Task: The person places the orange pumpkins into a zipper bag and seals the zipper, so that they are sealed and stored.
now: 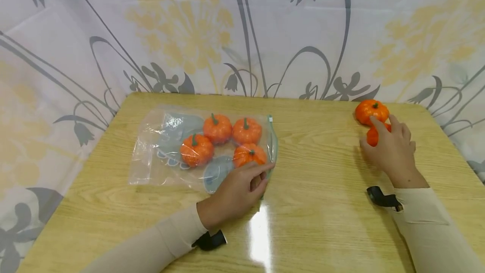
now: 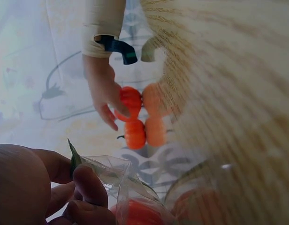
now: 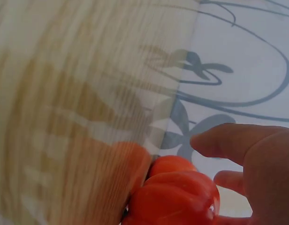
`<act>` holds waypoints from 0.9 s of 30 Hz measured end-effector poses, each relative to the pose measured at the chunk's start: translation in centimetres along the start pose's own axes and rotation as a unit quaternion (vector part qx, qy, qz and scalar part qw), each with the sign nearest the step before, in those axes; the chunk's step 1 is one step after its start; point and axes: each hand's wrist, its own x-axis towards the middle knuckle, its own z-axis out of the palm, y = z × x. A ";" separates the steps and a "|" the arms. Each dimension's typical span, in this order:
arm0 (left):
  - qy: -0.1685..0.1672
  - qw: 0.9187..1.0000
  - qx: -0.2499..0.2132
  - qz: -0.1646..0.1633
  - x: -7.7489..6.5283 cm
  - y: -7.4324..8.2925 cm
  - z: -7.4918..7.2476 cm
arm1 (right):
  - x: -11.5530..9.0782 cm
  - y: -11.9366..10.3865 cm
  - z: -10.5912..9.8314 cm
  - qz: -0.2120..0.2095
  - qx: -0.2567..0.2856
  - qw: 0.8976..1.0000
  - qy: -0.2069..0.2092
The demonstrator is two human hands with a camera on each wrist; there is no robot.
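I judge picking-up: my wide right grip [image 1: 392,151] should close on the nearer round orange pumpkin [image 1: 372,137] by the bench's [image 1: 318,159] far-right corner, left grip [image 1: 238,188] pinching the clear plastic bag [image 1: 143,161].

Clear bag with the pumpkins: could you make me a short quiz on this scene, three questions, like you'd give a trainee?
1. How many pumpkins show inside the clear bag?
2. True or false: the right hand is touching the bag.
3. Where are the two loose pumpkins?
A) On the table's far right
B) At the table's near left corner
C) Under the left hand

Key:
1. Four.
2. False: it is at the nearer loose pumpkin, well apart from the bag; the left hand pinches the bag.
3. A.
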 end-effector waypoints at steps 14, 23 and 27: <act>-0.003 1.000 0.001 -0.005 0.0 0.0 0.1 | 0.0 0.5 0.4 0.002 -0.022 1.000 -0.013; -0.003 1.000 0.004 0.000 -0.3 -0.3 0.3 | -0.3 0.8 0.4 -0.001 -0.041 0.999 -0.003; -0.003 1.000 0.007 0.002 -0.1 -0.2 0.2 | -0.5 0.8 0.3 0.001 -0.046 0.999 0.010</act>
